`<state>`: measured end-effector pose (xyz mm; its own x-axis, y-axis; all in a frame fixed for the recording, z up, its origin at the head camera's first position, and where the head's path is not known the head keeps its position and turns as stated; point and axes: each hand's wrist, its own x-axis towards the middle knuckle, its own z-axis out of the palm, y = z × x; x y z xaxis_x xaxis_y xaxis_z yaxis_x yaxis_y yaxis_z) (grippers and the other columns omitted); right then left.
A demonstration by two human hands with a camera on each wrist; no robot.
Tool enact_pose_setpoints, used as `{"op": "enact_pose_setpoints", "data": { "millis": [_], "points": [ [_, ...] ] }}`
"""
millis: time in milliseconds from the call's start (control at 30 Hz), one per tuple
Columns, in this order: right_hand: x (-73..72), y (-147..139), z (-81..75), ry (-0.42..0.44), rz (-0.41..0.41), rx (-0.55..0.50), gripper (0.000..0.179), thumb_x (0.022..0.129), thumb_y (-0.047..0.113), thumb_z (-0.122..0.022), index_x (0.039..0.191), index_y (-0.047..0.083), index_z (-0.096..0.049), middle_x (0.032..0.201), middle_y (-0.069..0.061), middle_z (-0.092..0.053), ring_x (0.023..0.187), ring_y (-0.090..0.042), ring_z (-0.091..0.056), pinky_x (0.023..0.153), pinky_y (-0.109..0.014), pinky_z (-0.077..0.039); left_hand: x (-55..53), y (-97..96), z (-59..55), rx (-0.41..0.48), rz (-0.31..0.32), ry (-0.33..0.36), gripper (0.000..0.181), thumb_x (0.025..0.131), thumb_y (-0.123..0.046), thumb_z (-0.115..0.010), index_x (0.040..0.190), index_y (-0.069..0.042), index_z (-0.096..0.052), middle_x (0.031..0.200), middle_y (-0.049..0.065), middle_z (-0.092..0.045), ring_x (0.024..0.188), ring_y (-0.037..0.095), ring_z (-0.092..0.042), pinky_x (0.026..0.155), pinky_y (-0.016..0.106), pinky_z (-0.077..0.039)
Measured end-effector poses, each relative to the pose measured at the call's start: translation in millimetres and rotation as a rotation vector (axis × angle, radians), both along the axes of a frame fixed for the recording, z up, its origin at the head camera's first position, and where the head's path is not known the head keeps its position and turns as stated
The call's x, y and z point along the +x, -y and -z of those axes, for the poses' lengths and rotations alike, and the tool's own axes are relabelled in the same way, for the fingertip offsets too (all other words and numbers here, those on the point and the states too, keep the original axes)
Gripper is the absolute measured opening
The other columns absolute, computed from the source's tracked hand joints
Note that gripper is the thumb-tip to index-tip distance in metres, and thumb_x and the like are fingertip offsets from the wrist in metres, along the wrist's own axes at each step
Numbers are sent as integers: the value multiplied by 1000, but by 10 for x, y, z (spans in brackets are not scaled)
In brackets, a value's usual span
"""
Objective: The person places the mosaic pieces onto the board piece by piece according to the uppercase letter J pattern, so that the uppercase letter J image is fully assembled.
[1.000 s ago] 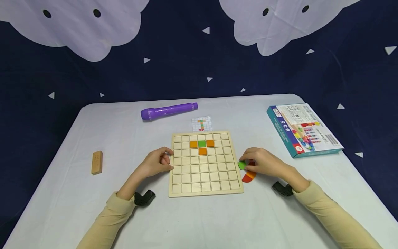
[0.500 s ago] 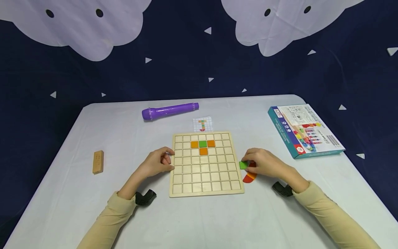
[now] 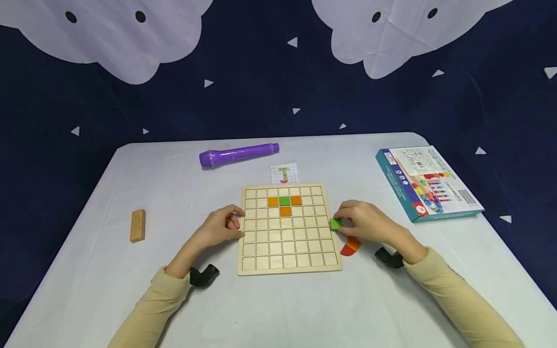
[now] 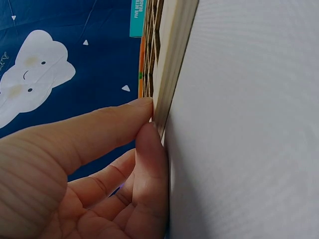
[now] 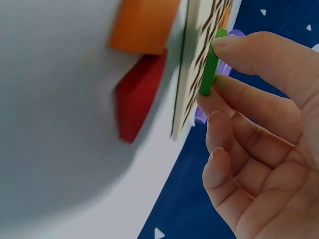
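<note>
LEFT HAND (image 4: pixel 94 189) IN CONTACT WITH WOODEN BOARD (image 4: pixel 172 59)

On my remote feed, the left hand lies towards 7 o'clock, its thumb (image 4: pixel 104 124) and one fingertip (image 4: pixel 148 133) touching the board's rim near centre. The board, seen nearly edge-on, runs to 12 o'clock. At 11, I note an orange piece (image 4: pixel 142 50), a green piece (image 4: pixel 140 75) and a teal box (image 4: pixel 136 20). White tabletop (image 4: pixel 249 124) occupies 3 o'clock; dark blue backdrop (image 4: pixel 104 59) with a white cloud (image 4: pixel 45 54), 10 o'clock.

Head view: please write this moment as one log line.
left hand: touches left edge of board | right hand: pinches green tile | loose orange piece and red piece: on table
</note>
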<state>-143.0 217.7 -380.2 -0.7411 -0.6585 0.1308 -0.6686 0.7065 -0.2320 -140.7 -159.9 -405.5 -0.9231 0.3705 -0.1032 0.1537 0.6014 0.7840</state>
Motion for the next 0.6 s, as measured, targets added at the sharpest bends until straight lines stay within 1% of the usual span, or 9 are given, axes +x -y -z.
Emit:
{"op": "enact_pose_setpoints", "data": {
  "millis": [100,200,300,433,600],
  "points": [
    [-25,74,-14,-10,-21,-4,20,74,18,-77,91,9,-73,85,1,-65,72,-9,-51,65,-22,-45,-5,-1,8,2,-4,5,45,73,-4,-75,114,1,-56,80,9,-58,64,10,-51,57,20,-43],
    [-48,163,-24,0,-36,-7,20,75,18,-76,92,9,-73,85,1,-65,71,-8,-50,64,-21,-44,-8,1,15,5,2,3,45,74,-3,-75,114,2,-56,80,10,-58,65,10,-51,57,20,-43],
    [-64,261,-31,9,-48,-6,20,76,18,-76,93,9,-73,87,0,-66,73,-8,-51,65,-22,-45,-9,3,15,10,-1,7,45,73,-3,-75,114,2,-56,80,10,-58,65,12,-51,57,20,-43],
    [-86,387,-29,-8,-74,4,19,76,19,-75,92,9,-73,88,0,-67,76,-8,-55,69,-24,-49,-8,2,9,13,2,6,45,73,-3,-75,114,2,-56,80,10,-58,65,12,-51,57,20,-43],
    [-124,516,-24,-27,-111,20,17,77,21,-74,90,10,-73,87,1,-66,74,-7,-54,69,-24,-49,-5,-2,2,13,6,8,45,74,-3,-75,114,2,-56,80,10,-58,65,12,-51,57,20,-43]
  ]
}}
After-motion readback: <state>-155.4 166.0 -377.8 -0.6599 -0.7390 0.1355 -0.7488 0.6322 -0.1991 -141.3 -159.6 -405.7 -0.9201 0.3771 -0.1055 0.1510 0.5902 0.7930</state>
